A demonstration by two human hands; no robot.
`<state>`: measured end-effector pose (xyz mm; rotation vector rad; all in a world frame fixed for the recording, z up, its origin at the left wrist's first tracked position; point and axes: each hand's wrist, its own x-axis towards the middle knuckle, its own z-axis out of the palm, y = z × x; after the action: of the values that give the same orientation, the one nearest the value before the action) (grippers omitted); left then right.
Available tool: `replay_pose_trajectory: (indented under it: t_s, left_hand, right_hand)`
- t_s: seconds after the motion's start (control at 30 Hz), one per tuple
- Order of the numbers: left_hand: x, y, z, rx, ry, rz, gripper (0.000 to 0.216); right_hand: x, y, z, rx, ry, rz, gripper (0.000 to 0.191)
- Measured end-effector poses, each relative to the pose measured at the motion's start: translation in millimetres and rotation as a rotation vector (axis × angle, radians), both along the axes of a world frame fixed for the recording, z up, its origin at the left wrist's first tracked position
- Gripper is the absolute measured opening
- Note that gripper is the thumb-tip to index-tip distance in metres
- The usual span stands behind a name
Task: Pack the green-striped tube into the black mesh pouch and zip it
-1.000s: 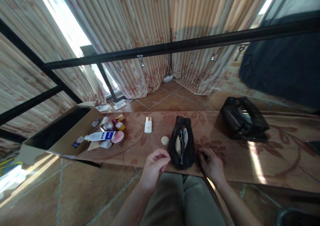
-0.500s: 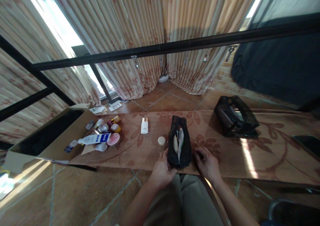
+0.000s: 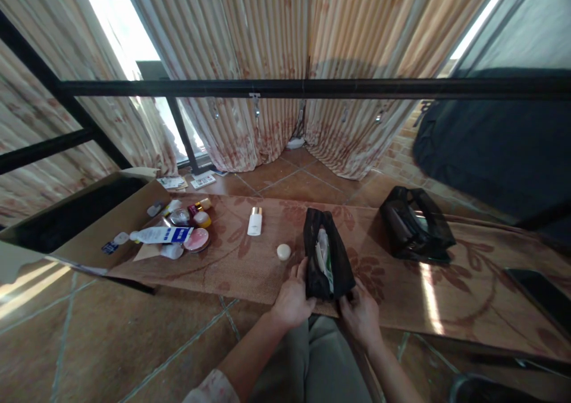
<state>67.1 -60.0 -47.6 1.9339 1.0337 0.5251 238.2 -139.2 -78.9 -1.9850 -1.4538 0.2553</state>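
In front of my lap a black mesh pouch (image 3: pixel 341 266) stands on the cloth-covered bench, its top gaping. Inside it show a pale item and a white-and-green packet (image 3: pixel 328 260). My left hand (image 3: pixel 293 296) grips the pouch's near left side, fingers along the wall. At the near right corner, my right hand (image 3: pixel 362 314) has its bent fingers on the pouch, their tips partly hidden. A small round cream-coloured jar (image 3: pixel 284 252) lies just left of the pouch. Farther left is a white bottle (image 3: pixel 254 222) with a gold cap.
On the left, several cosmetics, including a white-and-blue tube (image 3: pixel 163 235) and a pink round compact (image 3: pixel 196 240), lie beside an open cardboard box (image 3: pixel 102 230). A second black mesh bag (image 3: pixel 414 227) stands on the right, with a dark phone (image 3: pixel 539 293) near the bench's right end.
My right hand has come in from beside the pouch to its near right corner. The pouch has turned slightly, and the pale item in it sits differently. The view has shifted too.
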Motion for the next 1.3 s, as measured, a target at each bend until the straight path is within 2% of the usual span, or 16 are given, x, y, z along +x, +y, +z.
replay_pose_trajectory:
  t_s: [0.1,0.23,0.33,0.43,0.53,0.63,0.77,0.83,0.9,1.1,1.2,1.3]
  left_hand:
    - [-12.1,-1.3,9.8,-0.102,-0.149,0.022,0.078]
    - [-17.5,4.2,41.8,-0.12,-0.294,0.231,0.046]
    - [-9.7,10.7,66.7,-0.086,-0.261,0.261,0.029]
    - [1.6,15.7,77.2,-0.07,-0.187,0.267,0.024]
    - [11.0,19.8,75.3,-0.104,-0.213,0.345,0.019]
    - [15.1,22.5,72.1,-0.213,-0.338,0.396,0.023]
    - [10.6,23.8,72.5,-0.506,-0.559,0.441,0.026]
    - [6.8,24.5,72.3,-0.67,-0.632,0.432,0.03]
    - [4.1,25.5,70.0,-0.766,-0.692,0.413,0.034]
    - [2.5,26.7,50.2,-1.059,-0.897,0.395,0.039]
    - [4.1,24.8,44.9,-1.095,-0.919,0.39,0.039]
    - [8.4,23.1,51.5,-0.989,-0.833,0.331,0.038]
  right_hand:
    - [-0.5,0.9,-1.7,0.002,-0.029,-0.005,0.017]
    - [-2.0,0.9,-3.8,0.008,-0.073,-0.024,0.018]
    - [-3.2,0.3,-2.3,0.022,-0.068,-0.018,0.018]
    - [-4.4,0.0,1.0,0.013,-0.067,-0.014,0.016]
    - [-5.2,0.1,2.8,0.012,-0.076,-0.016,0.016]
    - [-5.0,0.4,2.0,0.032,-0.071,-0.008,0.016]
    - [-4.1,0.6,0.2,0.024,-0.067,-0.006,0.016]
    - [-4.0,0.5,0.1,0.019,-0.073,-0.008,0.015]
    - [-4.3,0.5,0.4,0.024,-0.082,-0.004,0.016]
    - [-4.6,0.8,-1.1,0.033,-0.11,-0.022,0.016]
    - [-4.1,0.8,-1.8,0.021,-0.119,-0.011,0.017]
    - [-4.0,0.6,-1.3,0.017,-0.11,-0.004,0.017]
